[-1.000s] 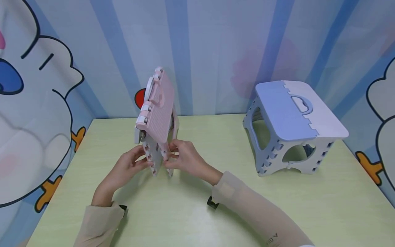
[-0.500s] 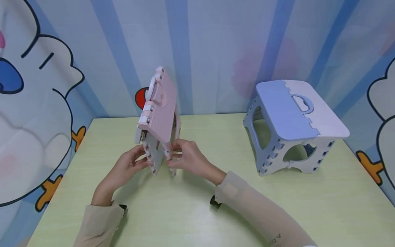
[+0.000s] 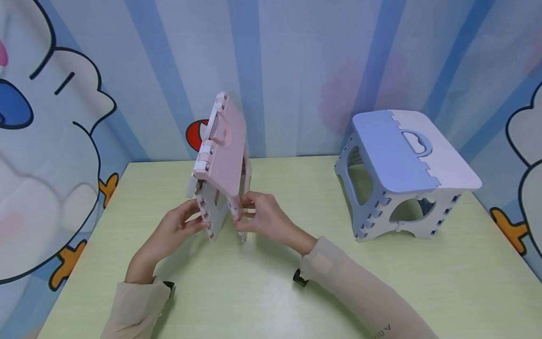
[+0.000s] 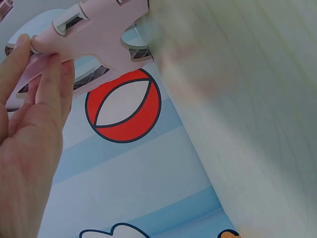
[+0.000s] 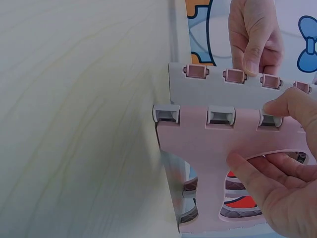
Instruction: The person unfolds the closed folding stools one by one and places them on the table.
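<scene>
A pink and white folding step stool (image 3: 228, 150) stands half unfolded on the table, left of the middle in the head view. Its two seat halves still peak upward at the hinge, and a narrow gap parts its side panels at the near end. My left hand (image 3: 175, 225) pinches the near edge of the left panel, which shows white in the right wrist view. On the pink panel (image 5: 208, 148) opposite, my right hand (image 3: 271, 217) grips the hinged edge, with some fingers through the panel's opening. The stool's far side is mostly hidden in the head view.
A blue and white folding stool (image 3: 394, 155) stands fully unfolded at the right of the light-green table (image 3: 254, 292). Behind the table hangs a blue striped backdrop (image 3: 292, 80) with cartoon figures.
My right hand has drawn the pink panel to the right, so the gap between the panels is wider. The seat peak leans slightly further right. My left hand has stayed in place.
</scene>
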Action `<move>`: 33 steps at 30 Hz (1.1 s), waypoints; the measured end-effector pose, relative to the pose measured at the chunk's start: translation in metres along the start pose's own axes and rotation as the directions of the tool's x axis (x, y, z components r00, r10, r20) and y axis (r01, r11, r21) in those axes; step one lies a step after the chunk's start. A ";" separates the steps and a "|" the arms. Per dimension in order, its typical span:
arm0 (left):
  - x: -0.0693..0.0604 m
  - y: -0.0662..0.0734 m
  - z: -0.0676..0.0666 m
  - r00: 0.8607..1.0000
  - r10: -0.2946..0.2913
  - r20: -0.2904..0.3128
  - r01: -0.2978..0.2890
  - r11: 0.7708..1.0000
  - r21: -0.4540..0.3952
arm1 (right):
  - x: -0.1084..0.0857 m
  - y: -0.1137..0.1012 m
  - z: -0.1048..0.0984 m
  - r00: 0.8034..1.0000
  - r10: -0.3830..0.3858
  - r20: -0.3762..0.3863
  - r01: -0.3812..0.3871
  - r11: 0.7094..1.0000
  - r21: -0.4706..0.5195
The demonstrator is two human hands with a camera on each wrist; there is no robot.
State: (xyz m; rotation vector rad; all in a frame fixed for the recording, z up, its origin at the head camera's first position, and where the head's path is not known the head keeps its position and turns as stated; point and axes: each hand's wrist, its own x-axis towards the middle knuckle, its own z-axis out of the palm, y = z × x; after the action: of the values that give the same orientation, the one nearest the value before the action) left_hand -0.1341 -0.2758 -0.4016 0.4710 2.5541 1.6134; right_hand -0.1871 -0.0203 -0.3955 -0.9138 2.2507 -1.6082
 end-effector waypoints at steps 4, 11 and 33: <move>0.000 0.000 0.000 1.000 0.001 0.001 -0.001 1.000 0.007 | -0.001 -0.001 -0.003 1.000 0.020 0.001 -0.020 1.000 0.000; -0.002 0.002 -0.001 1.000 -0.004 0.002 0.003 1.000 0.015 | -0.002 0.002 -0.007 0.999 0.033 0.006 -0.033 0.999 -0.007; -0.003 -0.001 -0.001 1.000 -0.006 -0.006 0.006 1.000 0.011 | -0.011 0.004 -0.015 1.000 0.026 -0.001 -0.025 0.999 0.044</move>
State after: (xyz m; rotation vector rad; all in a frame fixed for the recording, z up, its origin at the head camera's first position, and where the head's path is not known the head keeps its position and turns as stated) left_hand -0.1321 -0.2781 -0.4019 0.4601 2.5670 1.6019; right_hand -0.1874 -0.0014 -0.3952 -0.8694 2.2098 -1.6414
